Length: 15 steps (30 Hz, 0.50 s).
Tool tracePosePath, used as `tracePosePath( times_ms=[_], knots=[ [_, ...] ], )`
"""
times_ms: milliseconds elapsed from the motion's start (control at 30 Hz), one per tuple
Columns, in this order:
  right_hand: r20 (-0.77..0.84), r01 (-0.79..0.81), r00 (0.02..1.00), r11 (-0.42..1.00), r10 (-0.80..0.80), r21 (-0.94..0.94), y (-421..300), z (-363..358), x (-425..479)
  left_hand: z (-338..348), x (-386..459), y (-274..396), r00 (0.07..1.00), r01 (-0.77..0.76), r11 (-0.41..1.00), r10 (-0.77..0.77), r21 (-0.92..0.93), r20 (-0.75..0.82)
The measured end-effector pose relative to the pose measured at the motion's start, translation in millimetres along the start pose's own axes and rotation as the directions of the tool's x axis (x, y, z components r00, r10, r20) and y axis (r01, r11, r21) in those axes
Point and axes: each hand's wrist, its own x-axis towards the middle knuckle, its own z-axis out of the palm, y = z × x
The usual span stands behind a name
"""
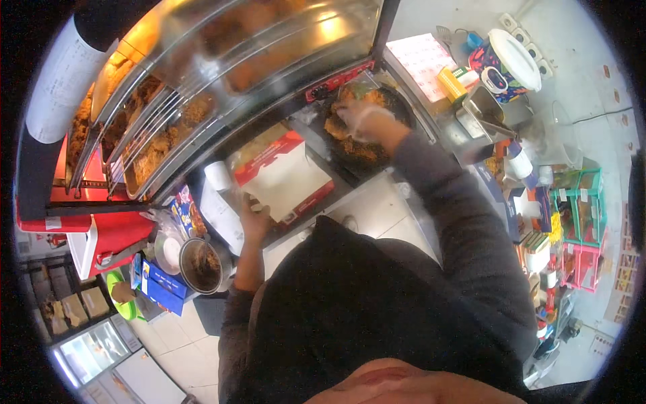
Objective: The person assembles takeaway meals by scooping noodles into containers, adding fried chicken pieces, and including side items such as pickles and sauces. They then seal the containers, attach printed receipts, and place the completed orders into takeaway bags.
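My left hand (pixel 256 217) is at the lower left corner of a red and white cardboard food box (pixel 287 177), its fingers against the box's edge. The box's inside looks white and I make out no food in it. My right hand (pixel 364 120), in a thin clear glove, reaches down into a round black pan (pixel 363 161) at the upper right. Pieces of orange-brown fried food (pixel 373 149) lie in the pan around the hand. The fingertips are blurred against the food, so whether they hold a piece cannot be made out.
A heated glass display case (pixel 202 121) with fried food runs along the far side. A white paper roll (pixel 218 175) stands left of the box. A metal pot (pixel 202 265) sits at the lower left, and a metal container (pixel 477 118) and a patterned tub (pixel 512 65) at the right.
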Motion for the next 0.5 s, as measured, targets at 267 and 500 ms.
tracePosePath(
  times_ms=[267,500],
  knots=[
    [-0.139,-0.341,0.918,0.92,0.37,0.195,-37.7,-18.8,-13.0,-4.1,2.3,-8.5,0.993,0.113,0.985,-0.109,-0.133,0.036],
    [0.133,-0.135,0.984,0.987,0.123,0.087,-1.8,-35.6,13.4,-1.7,0.8,6.2,1.0,0.03,0.996,-0.029,-0.089,0.008]
  ],
)
